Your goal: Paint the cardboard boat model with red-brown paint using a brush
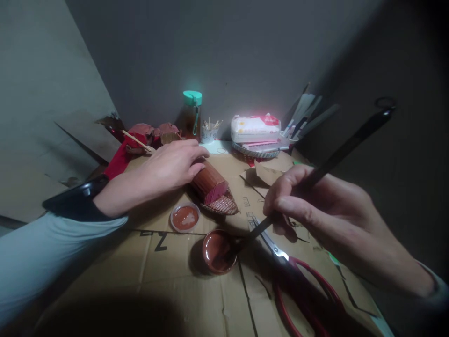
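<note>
Between the fingers and thumb of my right hand (308, 201) is a dark paintbrush (345, 152), slanting down to the left. Its bristles dip into a small round pot of reddish-brown paint (211, 248). My left hand (178, 161) is closed over the far end of a small model boat (212, 180), thumb against its side; some fingers are hidden behind it. The boat has a ribbed brown canopy, a pinkish end face and a woven-looking pointed hull. A paint-smeared round lid (185, 218) lies between the boat and the pot.
Red-handled scissors (280, 255) lie on the cardboard (175, 285) under my right hand. Along the wall stand a green-lidded bottle (192, 110), a cup of toothpicks (210, 133), a tissue pack (254, 128) on a basket, and a holder with pens (298, 117).
</note>
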Demonstrator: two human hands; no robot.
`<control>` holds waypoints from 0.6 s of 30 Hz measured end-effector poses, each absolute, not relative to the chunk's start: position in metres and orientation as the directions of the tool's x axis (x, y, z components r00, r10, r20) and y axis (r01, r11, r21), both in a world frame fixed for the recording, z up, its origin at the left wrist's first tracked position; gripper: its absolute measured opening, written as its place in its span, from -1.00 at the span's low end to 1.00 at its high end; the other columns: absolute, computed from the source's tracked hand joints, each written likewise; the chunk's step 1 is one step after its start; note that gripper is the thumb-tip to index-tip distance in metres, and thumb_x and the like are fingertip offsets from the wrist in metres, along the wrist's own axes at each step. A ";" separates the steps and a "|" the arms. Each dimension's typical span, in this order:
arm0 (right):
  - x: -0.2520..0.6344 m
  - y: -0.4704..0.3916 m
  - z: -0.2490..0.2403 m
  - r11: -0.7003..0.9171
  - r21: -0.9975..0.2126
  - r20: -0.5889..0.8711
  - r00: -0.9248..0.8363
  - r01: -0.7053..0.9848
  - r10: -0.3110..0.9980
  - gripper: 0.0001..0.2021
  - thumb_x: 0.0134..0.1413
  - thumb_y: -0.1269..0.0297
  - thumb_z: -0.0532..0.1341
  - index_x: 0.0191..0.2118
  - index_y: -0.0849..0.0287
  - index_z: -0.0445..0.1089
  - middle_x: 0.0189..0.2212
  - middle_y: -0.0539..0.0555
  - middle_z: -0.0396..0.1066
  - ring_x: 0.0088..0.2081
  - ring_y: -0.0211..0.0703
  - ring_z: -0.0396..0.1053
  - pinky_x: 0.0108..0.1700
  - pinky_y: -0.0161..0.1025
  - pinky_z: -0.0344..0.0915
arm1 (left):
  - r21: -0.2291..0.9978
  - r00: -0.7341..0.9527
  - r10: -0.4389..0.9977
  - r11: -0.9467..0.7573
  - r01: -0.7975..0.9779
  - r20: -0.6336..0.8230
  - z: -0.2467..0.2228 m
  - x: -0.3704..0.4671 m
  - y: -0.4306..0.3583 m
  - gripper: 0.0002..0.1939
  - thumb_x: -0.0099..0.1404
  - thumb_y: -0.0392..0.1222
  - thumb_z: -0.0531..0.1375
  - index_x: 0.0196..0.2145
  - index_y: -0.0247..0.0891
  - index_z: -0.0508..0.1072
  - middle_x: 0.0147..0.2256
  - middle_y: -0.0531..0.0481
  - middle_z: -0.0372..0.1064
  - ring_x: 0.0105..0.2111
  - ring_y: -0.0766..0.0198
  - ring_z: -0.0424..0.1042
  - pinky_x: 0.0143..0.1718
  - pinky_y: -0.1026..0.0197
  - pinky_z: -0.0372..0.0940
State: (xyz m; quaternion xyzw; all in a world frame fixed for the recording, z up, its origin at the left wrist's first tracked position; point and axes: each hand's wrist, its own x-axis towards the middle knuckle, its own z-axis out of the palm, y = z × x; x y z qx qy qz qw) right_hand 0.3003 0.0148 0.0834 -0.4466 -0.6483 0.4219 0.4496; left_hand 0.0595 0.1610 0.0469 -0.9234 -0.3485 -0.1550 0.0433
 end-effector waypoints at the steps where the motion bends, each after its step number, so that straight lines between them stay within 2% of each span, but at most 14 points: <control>1: 0.302 0.014 0.083 0.231 -0.955 0.195 -0.193 0.185 0.962 -0.80 0.22 0.24 0.36 -0.37 0.15 0.39 -0.46 -0.03 0.37 -0.51 -0.34 0.35 -0.49 -0.45 0.38 | 0.027 0.709 0.629 -0.754 0.656 0.318 0.047 0.059 0.161 -0.67 0.42 -0.08 0.03 -0.03 -0.23 0.49 -0.17 -0.10 0.44 -0.18 0.06 0.45 -0.20 0.07 0.28; 6: 0.320 0.015 0.080 0.198 -0.977 0.192 -0.075 0.082 0.979 -0.87 0.23 0.21 0.35 -0.29 0.09 0.42 -0.38 0.01 0.43 -0.49 -0.29 0.37 -0.51 -0.42 0.38 | 0.059 0.704 0.639 -0.752 0.657 0.311 0.046 0.059 0.160 -0.69 0.42 -0.10 0.03 -0.03 -0.21 0.47 -0.15 -0.08 0.43 -0.17 0.09 0.45 -0.17 0.07 0.29; 11: 0.329 0.021 0.077 0.181 -0.983 0.181 0.058 0.005 0.982 -0.87 0.17 0.21 0.37 -0.31 0.13 0.46 -0.39 0.03 0.42 -0.50 -0.32 0.34 -0.55 -0.49 0.33 | 0.074 0.692 0.662 -0.736 0.673 0.289 0.048 0.060 0.158 -0.69 0.41 -0.10 0.01 -0.03 -0.20 0.46 -0.14 -0.09 0.44 -0.16 0.08 0.45 -0.17 0.06 0.29; 15: 0.325 0.018 0.074 0.161 -0.987 0.161 0.042 -0.003 0.986 -0.88 0.20 0.22 0.35 -0.29 0.12 0.44 -0.39 0.03 0.42 -0.49 -0.31 0.33 -0.54 -0.47 0.34 | 0.079 0.690 0.670 -0.731 0.678 0.274 0.049 0.061 0.157 -0.67 0.41 -0.09 0.00 -0.03 -0.20 0.46 -0.13 -0.11 0.44 -0.17 0.06 0.46 -0.18 0.04 0.29; 18: 0.320 0.014 0.070 0.168 -0.984 0.168 0.005 0.054 0.986 -0.84 0.24 0.18 0.33 -0.31 0.11 0.41 -0.40 0.03 0.42 -0.48 -0.27 0.34 -0.52 -0.42 0.35 | 0.071 0.690 0.672 -0.729 0.681 0.269 0.050 0.061 0.157 -0.68 0.41 -0.08 0.01 -0.04 -0.19 0.47 -0.14 -0.11 0.44 -0.18 0.06 0.46 -0.19 0.05 0.29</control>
